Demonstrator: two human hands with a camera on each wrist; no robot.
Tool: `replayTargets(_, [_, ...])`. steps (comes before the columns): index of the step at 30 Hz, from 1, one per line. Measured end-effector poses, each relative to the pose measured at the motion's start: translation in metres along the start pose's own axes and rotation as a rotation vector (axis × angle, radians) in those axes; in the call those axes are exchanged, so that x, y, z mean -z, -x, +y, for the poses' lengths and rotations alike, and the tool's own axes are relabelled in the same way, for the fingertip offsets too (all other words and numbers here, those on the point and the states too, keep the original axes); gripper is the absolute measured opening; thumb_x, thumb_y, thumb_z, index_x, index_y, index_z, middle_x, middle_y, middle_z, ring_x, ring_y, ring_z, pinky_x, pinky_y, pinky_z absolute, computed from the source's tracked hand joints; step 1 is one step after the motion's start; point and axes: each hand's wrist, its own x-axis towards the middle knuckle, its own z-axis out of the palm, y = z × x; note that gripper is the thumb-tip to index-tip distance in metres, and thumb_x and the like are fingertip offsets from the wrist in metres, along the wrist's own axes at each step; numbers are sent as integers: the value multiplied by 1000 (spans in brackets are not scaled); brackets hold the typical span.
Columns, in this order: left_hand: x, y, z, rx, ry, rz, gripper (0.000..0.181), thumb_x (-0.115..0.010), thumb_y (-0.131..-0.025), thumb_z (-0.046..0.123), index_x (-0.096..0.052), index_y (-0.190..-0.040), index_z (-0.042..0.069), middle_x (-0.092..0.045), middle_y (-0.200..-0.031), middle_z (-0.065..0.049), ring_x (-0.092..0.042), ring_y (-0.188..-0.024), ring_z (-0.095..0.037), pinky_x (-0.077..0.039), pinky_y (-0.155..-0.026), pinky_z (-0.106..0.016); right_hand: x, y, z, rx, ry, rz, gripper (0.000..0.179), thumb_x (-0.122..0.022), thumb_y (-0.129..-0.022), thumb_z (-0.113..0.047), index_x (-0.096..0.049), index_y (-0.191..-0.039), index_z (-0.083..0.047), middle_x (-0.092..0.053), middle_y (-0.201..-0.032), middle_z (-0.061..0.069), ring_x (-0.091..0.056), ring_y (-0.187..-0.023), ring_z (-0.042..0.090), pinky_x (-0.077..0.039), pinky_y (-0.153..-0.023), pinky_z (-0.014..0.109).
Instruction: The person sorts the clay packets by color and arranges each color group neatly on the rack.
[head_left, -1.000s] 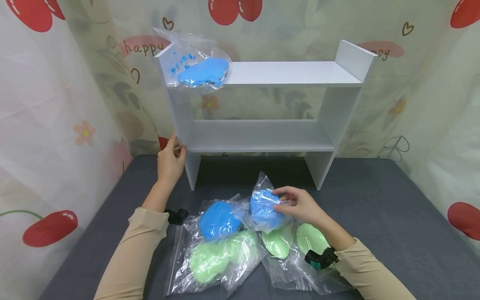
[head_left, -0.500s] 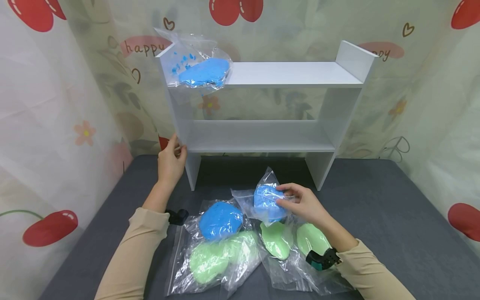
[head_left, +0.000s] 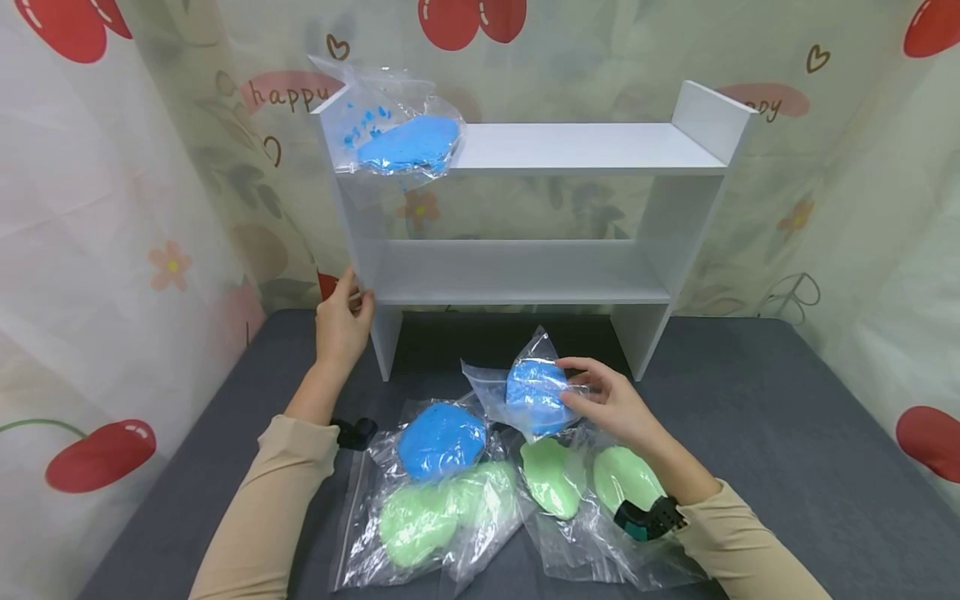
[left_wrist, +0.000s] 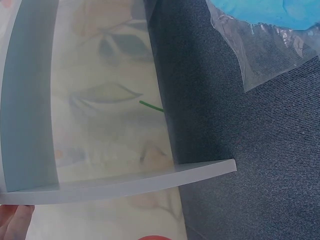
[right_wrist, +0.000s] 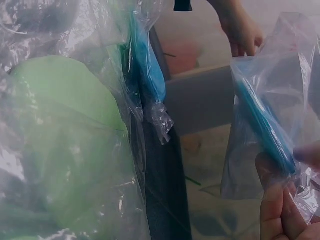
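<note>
In the head view, my right hand [head_left: 611,404] pinches a clear plastic bag with a blue clay-like lump [head_left: 536,392] between thumb and fingers. The bag hangs close over the others, its corner pointing up. In the right wrist view, this bag [right_wrist: 265,125] appears edge-on with fingertips on both its faces. My left hand [head_left: 341,329] touches the outer side of the white shelf's [head_left: 525,297] left panel, near the lower board. Only its fingertips [left_wrist: 17,222] show in the left wrist view, against that panel. The bag with a blue lump and small blue bits [head_left: 411,143] lies on the shelf's top board.
Nearer me on the dark table [head_left: 765,433] lie another blue bag [head_left: 441,442] and clear bags with green lumps [head_left: 416,521], partly overlapping. More green lumps [head_left: 553,479] lie bagged beneath my right forearm. A printed curtain [head_left: 847,192] hangs behind the shelf.
My right hand has lifted the blue bag up and slightly right, away from the pile toward the shelf. More of the green bag beneath it shows. The left hand has stayed at the panel.
</note>
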Motion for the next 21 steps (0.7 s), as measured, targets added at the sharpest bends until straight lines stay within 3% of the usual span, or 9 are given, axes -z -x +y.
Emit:
replayTargets(5, [0, 0, 0, 5, 0, -2, 51, -53, -93, 10, -40, -143, 15, -62, -118, -23, -67, -96, -38, -55, -78, -47, 0, 1, -3, 9, 3, 46, 32, -60, -91, -16, -56, -121, -7, -54, -126, 17, -54, -109, 17, -52, -75, 24])
replayTargets(9, [0, 0, -1, 13, -2, -3, 53, -53, -93, 10, -39, -143, 16, -62, -119, -23, -67, -97, -38, -55, -78, -47, 1, 2, -6, -1, -10, 81, 28, -62, -90, -16, -60, -115, -4, -58, -119, 18, -57, -95, 1, -52, -75, 21])
replayTargets(21, [1, 1, 0, -9, 8, 4, 49, -53, -94, 11, -41, -142, 14, -62, -117, -25, -67, -96, -38, -55, -78, -48, 5, 2, -12, -60, -82, 68, 38, -63, -89, -22, -58, -122, -2, -55, -125, 17, -63, -86, 1, -51, -78, 19])
